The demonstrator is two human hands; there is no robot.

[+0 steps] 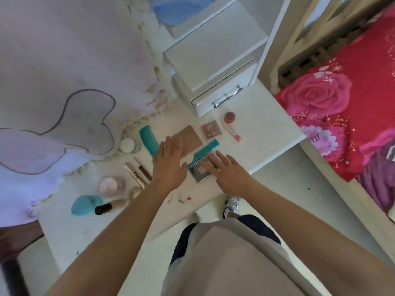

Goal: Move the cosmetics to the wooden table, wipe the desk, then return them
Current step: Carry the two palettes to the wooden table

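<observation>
Cosmetics lie spread on the white desk (pixel 267 133). My left hand (pixel 168 161) hovers flat with straight fingers over a brown palette (pixel 190 138), beside a teal wide comb (pixel 148 139). My right hand (pixel 226 171) is flat too, its fingers over a silver mirrored compact (pixel 197 173) and the end of a teal handled comb (pixel 206 149). Whether either hand touches anything I cannot tell. A pink square case (pixel 210 130), a pink lipstick (pixel 234 130) and a red round pot (pixel 229 116) lie further back.
Left of my hands sit a white jar (pixel 127 144), mascara tubes (pixel 137 173), a pink powder jar (pixel 111 185), a teal sponge (pixel 85 205) and a black-capped bottle (pixel 106 208). A white drawer unit (pixel 215 82) stands behind. A fringed cloth (pixel 64 92) hangs left. A red floral bed (pixel 346 116) is right.
</observation>
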